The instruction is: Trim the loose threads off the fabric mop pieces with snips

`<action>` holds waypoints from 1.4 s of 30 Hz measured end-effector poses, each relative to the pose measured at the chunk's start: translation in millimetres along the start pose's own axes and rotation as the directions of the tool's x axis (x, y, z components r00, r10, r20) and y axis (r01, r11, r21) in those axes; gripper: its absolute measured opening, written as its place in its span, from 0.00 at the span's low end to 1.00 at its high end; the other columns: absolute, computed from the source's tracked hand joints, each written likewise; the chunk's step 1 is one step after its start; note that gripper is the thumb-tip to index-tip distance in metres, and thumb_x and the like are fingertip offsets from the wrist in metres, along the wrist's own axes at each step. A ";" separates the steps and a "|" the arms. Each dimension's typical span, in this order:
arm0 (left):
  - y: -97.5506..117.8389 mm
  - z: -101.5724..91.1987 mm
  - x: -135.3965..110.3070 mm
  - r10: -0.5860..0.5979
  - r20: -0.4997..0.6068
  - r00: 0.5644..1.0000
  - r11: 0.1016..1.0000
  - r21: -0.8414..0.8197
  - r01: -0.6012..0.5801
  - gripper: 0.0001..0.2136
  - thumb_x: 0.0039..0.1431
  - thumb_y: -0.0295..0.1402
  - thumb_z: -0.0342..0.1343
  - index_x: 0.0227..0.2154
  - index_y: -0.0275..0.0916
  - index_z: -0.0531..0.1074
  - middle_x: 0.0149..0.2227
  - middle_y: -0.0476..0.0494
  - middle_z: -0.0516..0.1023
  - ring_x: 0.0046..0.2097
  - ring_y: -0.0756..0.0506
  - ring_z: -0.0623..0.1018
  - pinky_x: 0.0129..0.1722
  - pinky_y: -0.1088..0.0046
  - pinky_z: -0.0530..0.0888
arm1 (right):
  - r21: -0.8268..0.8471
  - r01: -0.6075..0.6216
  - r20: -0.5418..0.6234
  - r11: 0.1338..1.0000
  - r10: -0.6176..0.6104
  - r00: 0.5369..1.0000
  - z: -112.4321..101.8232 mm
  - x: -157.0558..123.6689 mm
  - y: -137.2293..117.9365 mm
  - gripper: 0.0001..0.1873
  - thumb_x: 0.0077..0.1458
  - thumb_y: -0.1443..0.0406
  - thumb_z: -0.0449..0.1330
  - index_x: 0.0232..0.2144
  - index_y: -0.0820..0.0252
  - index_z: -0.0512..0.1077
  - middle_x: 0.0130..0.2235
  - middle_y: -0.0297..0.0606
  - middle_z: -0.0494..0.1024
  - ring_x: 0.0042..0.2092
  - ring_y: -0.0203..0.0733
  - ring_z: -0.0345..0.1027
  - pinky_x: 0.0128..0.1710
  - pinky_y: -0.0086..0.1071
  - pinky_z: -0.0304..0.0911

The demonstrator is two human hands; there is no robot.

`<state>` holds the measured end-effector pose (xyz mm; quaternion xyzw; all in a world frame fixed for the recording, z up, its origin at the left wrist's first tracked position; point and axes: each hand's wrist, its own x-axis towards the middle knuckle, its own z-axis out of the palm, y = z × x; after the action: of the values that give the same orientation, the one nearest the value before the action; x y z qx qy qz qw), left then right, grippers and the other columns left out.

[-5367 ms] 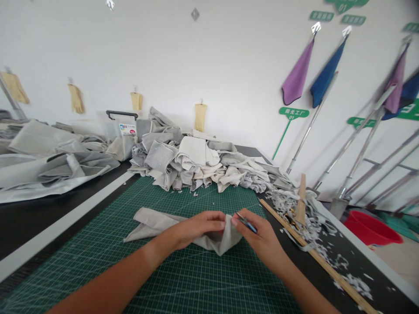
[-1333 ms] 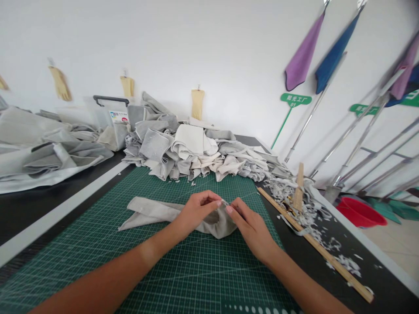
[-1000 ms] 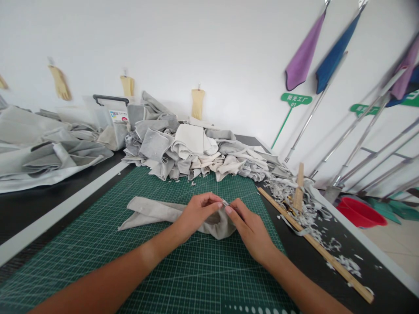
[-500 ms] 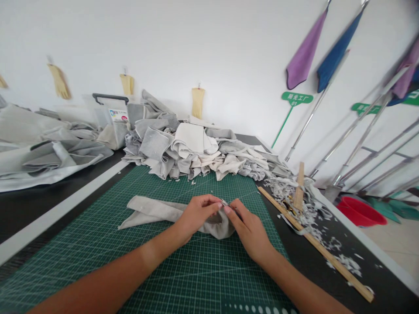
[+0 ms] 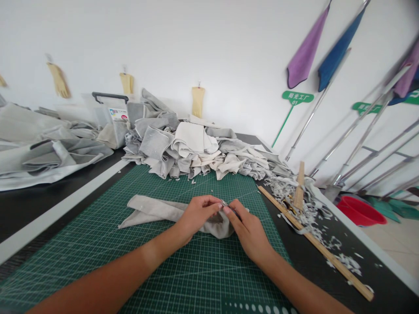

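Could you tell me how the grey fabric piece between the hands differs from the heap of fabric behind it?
The grey fabric piece is a single folded strip, whereas the heap of fabric is many pieces piled high. The piece is all grey; the heap mixes grey and cream. It lies on the green cutting mat, bunched between the left hand and right hand; the heap sits beyond it. Both are soft fabric.

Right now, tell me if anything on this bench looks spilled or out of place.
Yes: pale fabric clippings lie strewn across the black tabletop right of the green cutting mat, around a slanted wooden strip. They look odd because they are loose and scattered, not gathered with the heaped cloth.
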<state>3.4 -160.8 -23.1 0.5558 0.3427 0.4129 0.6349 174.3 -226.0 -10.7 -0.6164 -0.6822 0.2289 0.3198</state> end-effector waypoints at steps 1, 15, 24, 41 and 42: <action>0.0 0.0 -0.2 -0.001 -0.001 1.000 1.000 -0.002 0.001 0.12 0.54 0.38 0.63 0.37 0.36 0.79 0.35 0.43 0.81 0.36 0.46 0.79 0.38 0.72 0.74 | 0.001 -0.002 -0.002 1.000 0.002 1.000 0.4 -0.1 0.2 0.18 0.68 0.49 0.45 0.34 0.53 0.62 0.25 0.26 0.67 0.27 0.37 0.63 0.28 0.28 0.50; 2.2 1.1 -2.5 -0.007 0.000 1.000 1.000 0.006 0.007 0.11 0.54 0.38 0.62 0.36 0.34 0.79 0.34 0.43 0.81 0.36 0.46 0.78 0.37 0.73 0.74 | 0.021 -0.002 -0.009 1.000 0.002 1.000 2.6 -1.0 -0.8 0.18 0.68 0.50 0.45 0.34 0.54 0.62 0.24 0.26 0.65 0.26 0.36 0.62 0.27 0.28 0.49; 1.3 1.4 -3.3 0.007 0.005 1.000 1.000 0.011 -0.007 0.11 0.55 0.38 0.61 0.35 0.34 0.79 0.34 0.43 0.80 0.35 0.47 0.77 0.37 0.73 0.73 | 0.034 -0.007 -0.006 0.999 0.007 1.000 3.8 -1.3 1.4 0.17 0.68 0.50 0.46 0.34 0.53 0.61 0.25 0.26 0.66 0.27 0.37 0.62 0.28 0.29 0.49; 0.2 0.8 -0.5 0.048 0.036 0.998 0.998 0.044 -0.049 0.12 0.57 0.40 0.60 0.36 0.36 0.78 0.33 0.45 0.79 0.35 0.47 0.77 0.36 0.74 0.73 | 0.292 -0.030 -0.014 0.956 0.035 0.999 -2.1 14.3 8.8 0.16 0.62 0.50 0.56 0.37 0.56 0.68 0.29 0.28 0.67 0.30 0.35 0.59 0.28 0.26 0.54; 0.5 0.7 -0.2 0.052 0.039 0.998 0.998 0.044 -0.054 0.12 0.57 0.41 0.60 0.36 0.36 0.77 0.33 0.45 0.79 0.35 0.47 0.77 0.36 0.74 0.73 | 0.284 -0.017 0.009 0.959 0.015 1.000 -2.9 14.7 8.0 0.16 0.61 0.50 0.57 0.37 0.56 0.69 0.30 0.28 0.68 0.30 0.35 0.59 0.29 0.26 0.55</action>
<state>3.8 -161.2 -22.5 0.5867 0.3250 0.4111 0.6174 181.4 -210.6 -12.2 -0.5689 -0.6383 0.3292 0.4008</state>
